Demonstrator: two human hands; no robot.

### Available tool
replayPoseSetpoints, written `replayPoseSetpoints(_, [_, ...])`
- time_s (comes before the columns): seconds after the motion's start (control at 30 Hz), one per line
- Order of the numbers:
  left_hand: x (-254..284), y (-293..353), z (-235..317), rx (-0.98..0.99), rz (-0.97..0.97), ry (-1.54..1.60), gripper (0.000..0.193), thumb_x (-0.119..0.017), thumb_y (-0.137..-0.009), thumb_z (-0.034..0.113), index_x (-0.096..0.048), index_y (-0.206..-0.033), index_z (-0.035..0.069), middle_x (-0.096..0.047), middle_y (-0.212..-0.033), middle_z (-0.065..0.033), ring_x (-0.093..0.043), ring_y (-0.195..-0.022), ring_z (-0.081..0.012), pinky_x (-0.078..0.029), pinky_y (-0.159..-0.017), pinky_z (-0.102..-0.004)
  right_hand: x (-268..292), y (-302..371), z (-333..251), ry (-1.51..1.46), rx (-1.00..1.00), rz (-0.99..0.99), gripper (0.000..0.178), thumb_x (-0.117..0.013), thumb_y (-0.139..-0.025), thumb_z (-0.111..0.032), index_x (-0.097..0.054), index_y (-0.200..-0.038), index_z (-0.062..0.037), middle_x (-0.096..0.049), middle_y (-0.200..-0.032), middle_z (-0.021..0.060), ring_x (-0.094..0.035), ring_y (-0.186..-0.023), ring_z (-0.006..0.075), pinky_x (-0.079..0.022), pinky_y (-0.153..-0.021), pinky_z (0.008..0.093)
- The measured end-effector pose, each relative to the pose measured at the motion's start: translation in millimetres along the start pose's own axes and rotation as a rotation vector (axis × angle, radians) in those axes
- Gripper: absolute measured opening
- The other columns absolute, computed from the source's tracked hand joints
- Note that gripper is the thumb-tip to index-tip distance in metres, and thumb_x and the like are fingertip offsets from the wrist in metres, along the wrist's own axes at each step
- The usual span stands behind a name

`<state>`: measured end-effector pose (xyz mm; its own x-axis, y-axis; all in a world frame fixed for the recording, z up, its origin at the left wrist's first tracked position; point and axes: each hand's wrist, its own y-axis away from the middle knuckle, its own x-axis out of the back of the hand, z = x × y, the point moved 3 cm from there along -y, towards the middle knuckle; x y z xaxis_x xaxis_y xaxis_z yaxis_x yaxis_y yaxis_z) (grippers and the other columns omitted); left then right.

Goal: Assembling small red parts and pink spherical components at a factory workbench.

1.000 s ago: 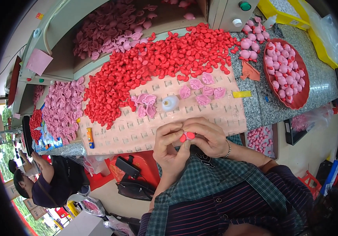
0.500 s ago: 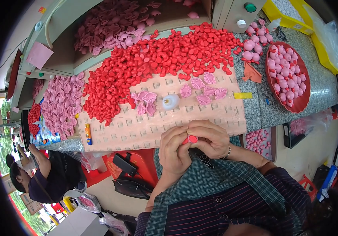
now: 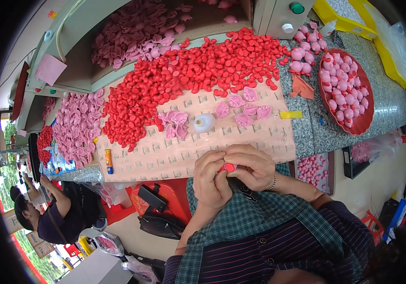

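Note:
Both my hands meet at the table's near edge around a small red oval piece (image 3: 230, 167). My left hand (image 3: 211, 177) pinches it from one side, while the fingers of my right hand (image 3: 252, 165) curl over it from the other. Whatever else sits between the fingers is hidden. Beyond my hands stands a small white bottle with a narrow tip (image 3: 204, 123). Pink petal-shaped pieces (image 3: 176, 120) lie left of the bottle, and several pink cupped pieces (image 3: 244, 109) lie to its right. A broad heap of small red pieces (image 3: 188, 64) covers the far part of the pink mat (image 3: 165, 156).
To the right, a red bowl (image 3: 326, 102) holds pink and red round pieces. Yellow bins (image 3: 392, 64) stand behind it. A glue-stick-like tube (image 3: 109, 161) lies at the mat's left edge. Another person (image 3: 61, 213) works at far left. A red stool (image 3: 173, 194) with black bags is below the table.
My hands stay together at nearly the same spot. The red piece has turned slightly between my fingers. At far left the other person's arms have shifted a little.

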<state>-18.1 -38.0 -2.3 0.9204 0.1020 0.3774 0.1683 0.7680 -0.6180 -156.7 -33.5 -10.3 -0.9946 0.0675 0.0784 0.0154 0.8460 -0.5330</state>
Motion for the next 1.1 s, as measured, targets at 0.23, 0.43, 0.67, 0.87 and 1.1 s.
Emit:
replayPoseSetpoints(0.23, [-1, -5, 1, 0.084, -0.056, 0.100, 0.017, -0.057, -0.092, 0.000, -0.054, -0.108, -0.004, -0.059, -0.114, -0.0214, -0.060, -0.103, -0.0294, -0.049, -0.091, -0.0375, 4, 3, 7, -0.051, -0.024, 0.009, 0.030, -0.073, -0.078, 0.003, -0.065, -0.107, 0.0035, -0.066, -0.105, 0.0194, -0.067, -0.094, 0.0280, -0.054, -0.079, 0.0320])
replayPoseSetpoints(0.43, [-5, -6, 0, 0.475, -0.069, 0.713, 0.032, -0.063, -0.088, -0.005, -0.049, -0.117, -0.001, -0.051, -0.128, -0.0199, -0.054, -0.116, -0.0234, -0.044, -0.100, -0.0361, 2, 8, 17, -0.202, -0.116, -0.022, 0.031, -0.072, -0.082, -0.001, -0.062, -0.111, 0.0030, -0.063, -0.111, 0.0185, -0.063, -0.100, 0.0249, -0.052, -0.083, 0.0319])
replayPoseSetpoints(0.67, [-18, -6, 12, 0.653, -0.055, 0.861, 0.040, -0.055, -0.096, 0.003, -0.037, -0.132, 0.000, -0.051, -0.129, -0.0177, -0.052, -0.118, -0.0189, -0.041, -0.102, -0.0327, 3, 13, 21, -0.179, -0.086, -0.002, 0.025, -0.069, -0.086, -0.003, -0.063, -0.109, 0.0031, -0.061, -0.113, 0.0192, -0.061, -0.099, 0.0236, -0.051, -0.085, 0.0317])
replayPoseSetpoints(0.87, [-16, 12, 6, 0.525, -0.077, 0.663, 0.036, -0.052, -0.098, 0.006, -0.040, -0.132, -0.002, -0.053, -0.124, -0.0152, -0.054, -0.111, -0.0164, -0.042, -0.097, -0.0294, 3, 8, 11, -0.083, -0.084, -0.007, 0.033, -0.070, -0.078, 0.007, -0.064, -0.110, 0.0009, -0.063, -0.111, 0.0168, -0.064, -0.101, 0.0269, -0.051, -0.087, 0.0333])
replayPoseSetpoints(1.1, [-14, 17, 2, 0.560, -0.026, 0.707, 0.032, -0.054, -0.098, 0.008, -0.045, -0.128, -0.002, -0.058, -0.110, -0.0094, -0.055, -0.090, -0.0077, -0.043, -0.079, -0.0216, 2, 7, 14, -0.132, -0.082, -0.045, 0.034, -0.070, -0.079, 0.006, -0.064, -0.112, 0.0000, -0.063, -0.112, 0.0177, -0.064, -0.102, 0.0283, -0.051, -0.087, 0.0338])
